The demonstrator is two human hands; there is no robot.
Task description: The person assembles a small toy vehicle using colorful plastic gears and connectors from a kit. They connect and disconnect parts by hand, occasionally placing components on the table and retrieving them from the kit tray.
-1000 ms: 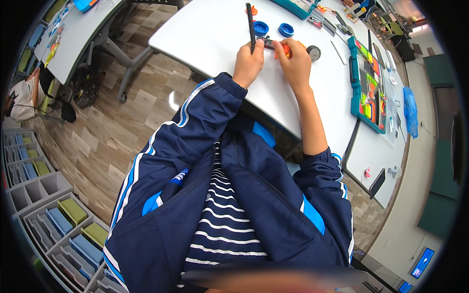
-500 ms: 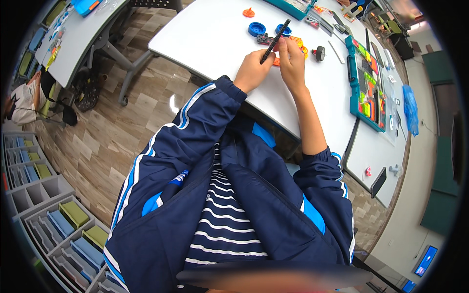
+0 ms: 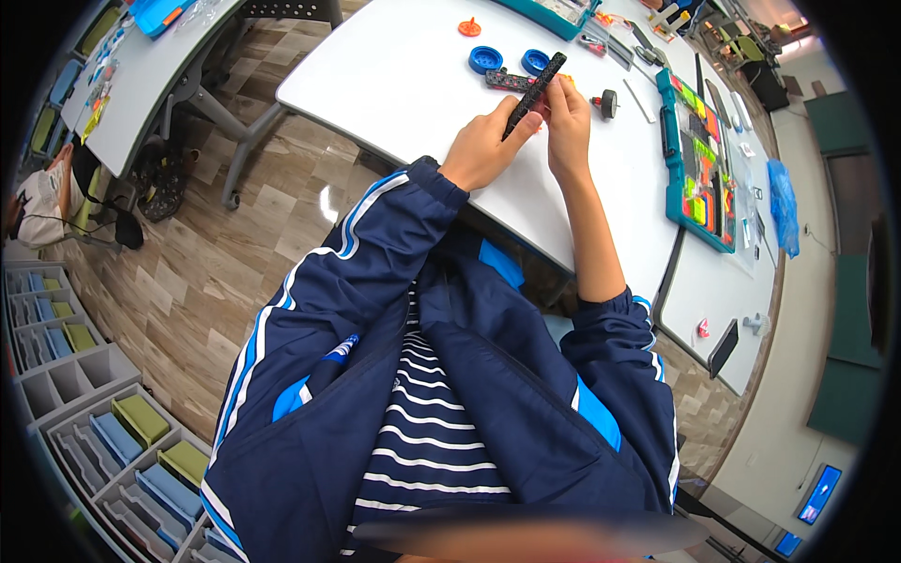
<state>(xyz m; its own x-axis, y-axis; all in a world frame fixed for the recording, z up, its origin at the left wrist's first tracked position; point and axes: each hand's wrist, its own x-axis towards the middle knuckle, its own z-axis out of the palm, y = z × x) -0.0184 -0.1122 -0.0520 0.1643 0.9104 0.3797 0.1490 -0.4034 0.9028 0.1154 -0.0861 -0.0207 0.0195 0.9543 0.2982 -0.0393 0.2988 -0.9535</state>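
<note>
My left hand is closed round the lower end of a long black building beam with holes along it. The beam slants up and to the right over the near edge of the white table. My right hand is closed beside it, fingertips pinched against the beam's right side; a bit of red shows between the hands. Just beyond lie a dark beam piece with a red end and two blue wheel rims. A small black wheel on a red part rests right of my right hand.
A teal case of bright building parts stands open on the right, with another teal case at the back. An orange round piece lies farther off. A blue plastic bag is at the far right, and a second table stands left.
The black beam has been turned so that its broad holed face shows instead of its narrow edge. Both hands stay closed about it, and my right hand covers more of the yellow and orange pieces.
</note>
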